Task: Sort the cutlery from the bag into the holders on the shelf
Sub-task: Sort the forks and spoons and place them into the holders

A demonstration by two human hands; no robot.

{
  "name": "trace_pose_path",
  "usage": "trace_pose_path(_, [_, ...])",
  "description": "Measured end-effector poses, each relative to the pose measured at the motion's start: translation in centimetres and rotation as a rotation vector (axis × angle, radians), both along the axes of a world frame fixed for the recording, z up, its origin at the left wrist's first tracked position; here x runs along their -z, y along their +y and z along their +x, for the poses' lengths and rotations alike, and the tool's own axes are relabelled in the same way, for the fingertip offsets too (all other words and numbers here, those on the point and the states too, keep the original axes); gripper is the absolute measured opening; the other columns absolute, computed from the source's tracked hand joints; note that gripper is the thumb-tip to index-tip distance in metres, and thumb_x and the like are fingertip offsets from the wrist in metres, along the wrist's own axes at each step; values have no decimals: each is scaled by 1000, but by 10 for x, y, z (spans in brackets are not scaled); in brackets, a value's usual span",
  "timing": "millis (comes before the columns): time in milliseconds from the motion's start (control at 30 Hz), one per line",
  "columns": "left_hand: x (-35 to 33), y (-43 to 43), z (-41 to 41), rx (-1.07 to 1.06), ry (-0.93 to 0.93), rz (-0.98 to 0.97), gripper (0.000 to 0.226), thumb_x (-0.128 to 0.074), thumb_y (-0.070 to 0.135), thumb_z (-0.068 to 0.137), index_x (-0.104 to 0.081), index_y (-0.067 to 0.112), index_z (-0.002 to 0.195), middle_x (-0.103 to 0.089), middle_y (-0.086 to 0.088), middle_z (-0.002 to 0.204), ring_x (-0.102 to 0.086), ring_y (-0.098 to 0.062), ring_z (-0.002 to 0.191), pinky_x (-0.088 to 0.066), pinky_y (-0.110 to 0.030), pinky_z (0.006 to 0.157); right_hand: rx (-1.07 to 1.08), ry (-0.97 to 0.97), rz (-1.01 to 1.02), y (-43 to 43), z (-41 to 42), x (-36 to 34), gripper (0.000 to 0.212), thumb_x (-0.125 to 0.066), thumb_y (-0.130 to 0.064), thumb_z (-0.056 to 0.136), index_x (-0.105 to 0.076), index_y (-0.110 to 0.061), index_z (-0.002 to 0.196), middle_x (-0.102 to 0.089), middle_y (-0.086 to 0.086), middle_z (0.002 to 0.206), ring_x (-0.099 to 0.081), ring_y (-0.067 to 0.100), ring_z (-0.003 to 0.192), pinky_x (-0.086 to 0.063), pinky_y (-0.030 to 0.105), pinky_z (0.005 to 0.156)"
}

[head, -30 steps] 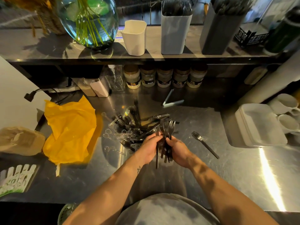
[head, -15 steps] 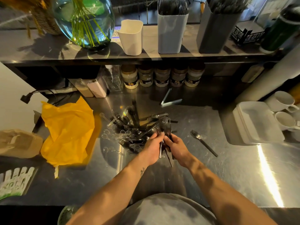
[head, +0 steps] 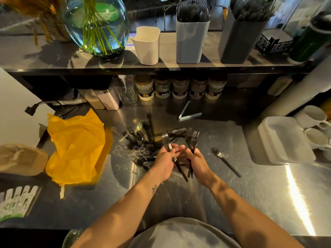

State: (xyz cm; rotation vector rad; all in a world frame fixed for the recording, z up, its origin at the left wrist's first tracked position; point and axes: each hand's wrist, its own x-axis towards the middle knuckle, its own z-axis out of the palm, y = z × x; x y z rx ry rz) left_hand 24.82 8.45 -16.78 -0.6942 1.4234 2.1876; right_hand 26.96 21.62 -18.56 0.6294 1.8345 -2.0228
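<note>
forks (head: 194, 140) with handles partly hidden in left hand (head: 163, 161) and right hand (head: 198, 163)

- Left hand (head: 163, 161): fingers curled round one fork (head: 165, 138).
- Right hand (head: 198, 162): fingers curled round a bundle of forks (head: 194, 139).
- Both forearms reach forward; hands close together.

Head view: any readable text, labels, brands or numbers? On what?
Nothing reads clearly.
Black box: white characters, too blurred.
Jar labels: too small.
QR card: code only, print too small.
Green-white bag: lettering blurred.
</note>
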Motion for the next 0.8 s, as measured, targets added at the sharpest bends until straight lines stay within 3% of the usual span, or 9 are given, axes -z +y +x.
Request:
trace_pose_path(67, [-3, -4, -10, -129, -71, 104, 23, -39, 1, 105, -61, 8, 106, -68, -8, 85, -67, -21, 82, -51, -34, 79, 14, -20, 32, 3, -1, 2, 16, -45, -23, 108, -51, -12, 97, -56, 1, 78, -54, 13, 66, -46, 32, 69])
trace_pose_path(167, [-9, -5, -25, -276, -144, 304, 28, -37, 2, 103, -58, 12, 87, -50, -1, 67, -43, -13, 58, -36, -27, 65, 124, -99, 2, 5, -4, 7, 14, -45, -19, 102, -45, -17, 88, -40, -3, 71, -34, 9, 57, -32, 28, 56])
trace_pose_path(367, [-22, 14, -31, -367, -174, 377, 26, -36, 10, 100, -50, 12, 78, -36, 1, 59, -28, -13, 46, -25, -27, 55, 433, -252, -224, -27, -12, -2, 32, -48, -30, 102, -48, -19, 72, -43, -5, 56, -39, 11, 49, -35, 27, 50])
trace_pose_path(433, [-27, 22, -23, -339, -188, 380, 26, -37, 13, 101, -48, 12, 77, -32, 1, 57, -26, -12, 45, -24, -27, 54, 432, -233, -316, -37, -14, -10, 41, -45, -31, 104, -47, -17, 66, -49, -2, 55, -49, 15, 54, -43, 31, 58])
trace_pose_path(533, [-29, 27, -10, -290, -178, 372, 29, -38, 18, 102, -51, 12, 76, -32, 0, 58, -29, -13, 48, -28, -27, 55, 370, -182, -296, -44, -15, -12, 49, -40, -32, 106, -53, -17, 61, -57, 1, 59, -59, 17, 64, -48, 37, 75])
trace_pose_path(600, [-25, 26, -9, -253, -162, 312, 30, -38, 21, 103, -56, 10, 81, -37, 0, 60, -31, -12, 50, -29, -27, 56, 317, -167, -251, -43, -14, -11, 48, -39, -33, 105, -58, -18, 62, -59, 2, 62, -59, 18, 67, -47, 38, 75])
trace_pose_path(667, [-18, 20, -8, -197, -121, 170, 30, -40, 20, 106, -64, 8, 92, -45, -1, 65, -38, -11, 53, -32, -25, 55, 266, -137, -203, -38, -13, -9, 42, -41, -28, 104, -61, -15, 70, -57, 5, 64, -55, 21, 66, -45, 36, 66])
trace_pose_path(800, [-10, 5, -2, -52, -9, -76, 29, -45, 12, 107, -74, 11, 110, -67, 1, 80, -56, -10, 72, -50, -27, 71, 219, -30, -363, -24, -11, -6, 26, -43, -14, 108, -68, -5, 110, -65, 11, 81, -64, 21, 72, -55, 33, 66])
